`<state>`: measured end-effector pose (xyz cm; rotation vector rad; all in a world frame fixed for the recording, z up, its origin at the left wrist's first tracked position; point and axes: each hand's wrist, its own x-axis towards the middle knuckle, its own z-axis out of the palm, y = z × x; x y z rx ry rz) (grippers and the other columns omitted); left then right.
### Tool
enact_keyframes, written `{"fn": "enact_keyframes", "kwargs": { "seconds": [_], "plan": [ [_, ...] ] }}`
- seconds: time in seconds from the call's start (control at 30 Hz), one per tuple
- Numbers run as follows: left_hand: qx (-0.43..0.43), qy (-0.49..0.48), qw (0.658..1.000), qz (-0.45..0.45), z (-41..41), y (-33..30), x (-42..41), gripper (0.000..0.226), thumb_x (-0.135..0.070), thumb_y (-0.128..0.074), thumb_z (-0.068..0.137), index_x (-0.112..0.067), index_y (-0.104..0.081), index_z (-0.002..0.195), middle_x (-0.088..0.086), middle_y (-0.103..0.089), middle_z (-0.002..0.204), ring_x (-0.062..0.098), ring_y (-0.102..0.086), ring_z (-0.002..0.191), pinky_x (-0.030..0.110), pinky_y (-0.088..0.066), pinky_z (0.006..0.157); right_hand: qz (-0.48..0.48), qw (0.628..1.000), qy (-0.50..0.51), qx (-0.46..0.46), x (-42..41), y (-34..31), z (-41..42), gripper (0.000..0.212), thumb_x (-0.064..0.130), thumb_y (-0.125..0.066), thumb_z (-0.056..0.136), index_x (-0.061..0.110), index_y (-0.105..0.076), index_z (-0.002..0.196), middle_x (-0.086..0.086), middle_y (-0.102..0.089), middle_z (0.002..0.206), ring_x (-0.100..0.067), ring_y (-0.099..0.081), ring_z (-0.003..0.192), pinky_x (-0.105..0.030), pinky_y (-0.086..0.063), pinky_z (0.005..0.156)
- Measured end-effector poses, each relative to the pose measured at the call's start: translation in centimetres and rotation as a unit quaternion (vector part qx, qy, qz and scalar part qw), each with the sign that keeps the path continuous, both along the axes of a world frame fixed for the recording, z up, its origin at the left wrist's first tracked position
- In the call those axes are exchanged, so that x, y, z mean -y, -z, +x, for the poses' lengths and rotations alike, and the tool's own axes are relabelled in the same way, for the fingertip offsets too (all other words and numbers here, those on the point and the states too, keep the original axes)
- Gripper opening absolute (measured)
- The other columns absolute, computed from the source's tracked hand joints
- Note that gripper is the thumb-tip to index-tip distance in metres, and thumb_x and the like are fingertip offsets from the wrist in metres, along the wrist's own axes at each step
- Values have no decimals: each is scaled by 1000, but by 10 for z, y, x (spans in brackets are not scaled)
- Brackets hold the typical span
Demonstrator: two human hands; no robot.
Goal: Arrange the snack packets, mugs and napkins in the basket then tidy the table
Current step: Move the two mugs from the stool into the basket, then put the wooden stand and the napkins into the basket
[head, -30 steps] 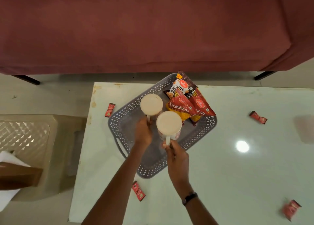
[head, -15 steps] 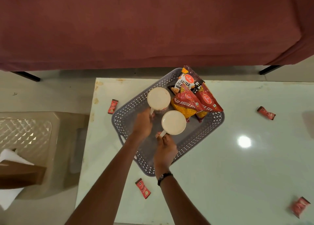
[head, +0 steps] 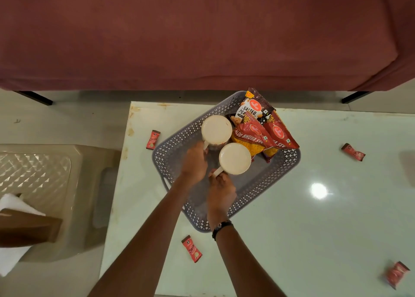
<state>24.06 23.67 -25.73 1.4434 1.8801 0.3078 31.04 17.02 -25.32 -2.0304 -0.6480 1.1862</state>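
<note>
A grey perforated basket [head: 278, 175] sits at the table's far edge. Inside it stand two cream mugs. My left hand [head: 194, 162] grips the handle of the far mug [head: 216, 129]. My right hand [head: 221, 191] holds the handle of the near mug [head: 235, 158]. Both mugs are down inside the basket, side by side. Three red snack packets [head: 258, 130] lean in the basket's far right corner, touching the mugs. Napkins [head: 13, 204], white, lie on a stool at the left.
Small red sachets lie loose on the pale glass table [head: 314, 229]: one far left [head: 153, 139], one near [head: 192, 248], one right [head: 353, 151], one near right [head: 396, 274]. A beige plastic stool [head: 56, 184] with a brown box [head: 27, 228] stands left. A maroon sofa [head: 202, 34] is beyond.
Both mugs have come lower into the basket and settled next to the snack packets. My right hand has drawn in closer to my left. Both hands keep their handles.
</note>
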Motion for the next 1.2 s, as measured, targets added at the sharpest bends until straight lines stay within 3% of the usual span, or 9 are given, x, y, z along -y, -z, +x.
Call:
{"fn": "enact_keyframes", "kwargs": {
  "seconds": [0.13, 0.33, 0.43, 0.63, 0.7, 0.83, 1.0, 1.07, 1.2],
  "plan": [
    [13, -71, 996, 53, 1, -6, 15, 20, -2, -44, 92, 0, -52, 111, 16, -57, 110, 25, -55, 99, 28, -38, 71, -7, 1000, 18, 2, 11, -6, 3, 17, 2, -63, 85, 7, -65, 101, -3, -70, 97, -11, -61, 88, -22, -47, 77],
    [82, -173, 975, 112, -14, -34, 64, 28, -2, -46, 91, -5, -54, 118, 9, -59, 120, 19, -54, 114, 22, -40, 89, 30, 997, 71, -23, 29, -39, -7, 14, 4, -57, 89, 14, -59, 98, 4, -62, 96, -9, -58, 90, -13, -42, 72],
    [100, -239, 955, 148, -31, -52, 89, 23, -4, -47, 93, -8, -57, 113, 6, -62, 115, 17, -58, 108, 22, -43, 88, 71, 997, 10, -29, 32, -60, -26, 10, 7, -57, 90, 16, -59, 94, 8, -62, 92, -7, -59, 89, -10, -45, 68],
    [131, -365, 899, 203, -92, -79, 133, 24, -1, -46, 91, -22, -56, 100, -9, -62, 101, 8, -60, 98, 35, -53, 86, 151, 975, -152, -54, 40, -88, -99, 11, 2, -58, 88, 13, -60, 90, 4, -64, 90, -6, -59, 86, -4, -44, 70],
    [127, -409, 879, 211, -117, -83, 150, 23, -1, -46, 91, -18, -56, 101, -9, -62, 100, 7, -60, 97, 34, -53, 85, 162, 961, -210, -73, 50, -94, -130, 10, 1, -58, 87, 10, -62, 90, 1, -65, 91, -7, -60, 86, -3, -44, 72],
    [80, -481, 841, 234, -172, -88, 188, 22, 2, -45, 90, -11, -57, 103, -1, -62, 99, 9, -59, 91, 16, -47, 79, 160, 922, -337, -109, 73, -89, -192, 11, 3, -55, 88, 10, -63, 92, 2, -66, 94, -7, -60, 88, -8, -45, 77],
    [37, -583, 771, 253, -235, -79, 230, 23, 3, -46, 87, -10, -56, 103, 1, -60, 99, 14, -58, 90, 20, -48, 78, 142, 861, -480, -89, 94, -71, -263, 18, 4, -52, 89, 9, -64, 102, -2, -67, 104, -11, -60, 95, -8, -44, 80],
    [16, -612, 748, 255, -253, -74, 241, 24, 4, -45, 86, -6, -54, 106, 3, -54, 102, 16, -55, 90, 11, -46, 74, 142, 840, -519, -74, 100, -65, -284, 20, 7, -52, 90, 8, -63, 107, -4, -67, 109, -13, -61, 100, -19, -49, 87],
    [26, -661, 714, 231, -274, -64, 252, 30, -9, -52, 90, -5, -46, 119, 11, -46, 122, 21, -52, 107, 26, -43, 84, 136, 776, -615, 2, 107, -55, -311, 35, 28, -59, 90, 10, -59, 120, -5, -67, 117, -18, -60, 110, -35, -50, 94]
  ]
}}
